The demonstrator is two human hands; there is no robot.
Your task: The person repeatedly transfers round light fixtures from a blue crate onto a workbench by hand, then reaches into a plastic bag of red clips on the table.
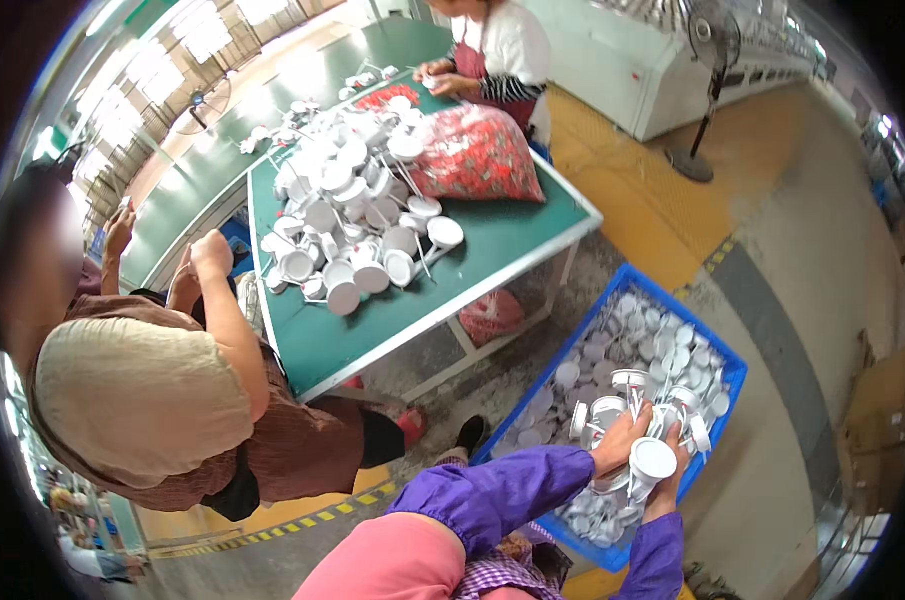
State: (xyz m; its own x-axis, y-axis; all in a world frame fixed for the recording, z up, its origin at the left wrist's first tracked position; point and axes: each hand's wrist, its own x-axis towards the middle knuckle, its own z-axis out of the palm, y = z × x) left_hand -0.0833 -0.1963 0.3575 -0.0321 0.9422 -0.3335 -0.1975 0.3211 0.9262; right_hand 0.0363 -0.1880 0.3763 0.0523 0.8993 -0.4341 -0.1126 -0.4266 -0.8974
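Over a blue plastic crate I hold a bunch of white round-headed plastic parts with thin stems or wires. My left hand closes round the bunch from its left side. On the other side my right hand is closed against the same bunch, its fingers partly hidden by a large white disc. The held discs face several ways. Many similar white parts fill the crate beneath. How many pieces each hand grips cannot be made out.
A green-topped table with a white edge bears a heap of white parts and a clear bag of red pieces. One co-worker is at the left, another behind the table. A standing fan and cardboard boxes are at right.
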